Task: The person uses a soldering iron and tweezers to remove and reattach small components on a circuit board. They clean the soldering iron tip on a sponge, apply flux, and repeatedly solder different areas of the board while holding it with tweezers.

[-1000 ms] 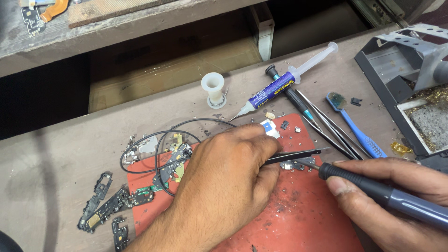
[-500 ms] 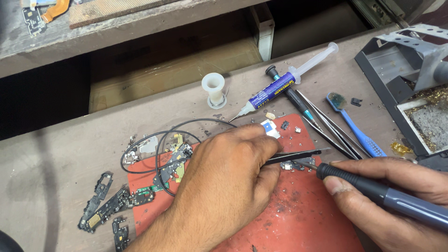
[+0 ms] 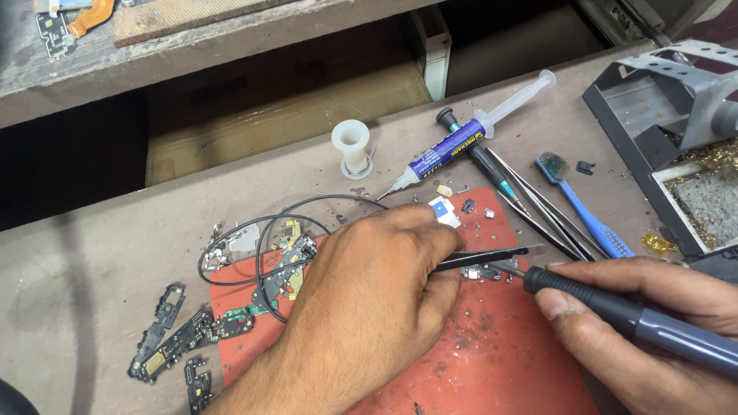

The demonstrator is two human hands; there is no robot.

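My left hand [image 3: 369, 284] rests on a red work mat [image 3: 500, 361] and grips black tweezers [image 3: 480, 257], whose tips press on a small circuit board [image 3: 484, 271]. My right hand [image 3: 653, 330] holds a dark-handled soldering iron [image 3: 615, 311]. Its metal tip touches the same small board from the right, just under the tweezers. The board is partly hidden by the tweezers and my fingers.
A syringe with a blue label [image 3: 461, 142], a black screwdriver [image 3: 477, 157], spare tweezers [image 3: 538, 207], a blue brush [image 3: 584, 211] and a white spool [image 3: 352, 146] lie behind the mat. Black wire loops [image 3: 261, 246] and board scraps [image 3: 177, 338] sit left. A metal iron stand [image 3: 676, 131] stands right.
The soldering iron tip has crept slightly left onto the small board. My left hand and the tweezers stay put.
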